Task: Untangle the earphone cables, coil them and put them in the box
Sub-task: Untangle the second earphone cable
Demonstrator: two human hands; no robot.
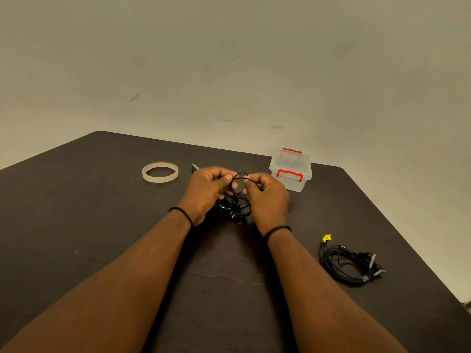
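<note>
At the centre of the frame, both hands are working a black tangle [235, 205] of earphone cable just above the tabletop [102, 225]. The left hand [207, 191] is curling its fingers round the left side of the bunch, and the right hand [265, 197] is pinching a raised loop at the top between thumb and fingertips, so both hands are gripping the cable. The lower part of the tangle is hanging down between the wrists, on or just above the tabletop; which, I cannot tell.

The cable is looking thin, light and limp; it should be bending anywhere and offering no stiffness, and pulling hard is likely to tighten knots rather than free them. A better hold would be on a loose loop or a free end, with the other hand steadying the mass. The earbuds and plug are too small to pick out.

The bunch has no clear long axis; the pinched loop is standing roughly upright, arching from one hand to the other.

A second bundle [350, 263] is lying at the lower right. The box [290, 170], clear with red clasps, is sitting lid-on just right of and beyond the right hand. A tape roll [160, 171] is lying at centre left.
</note>
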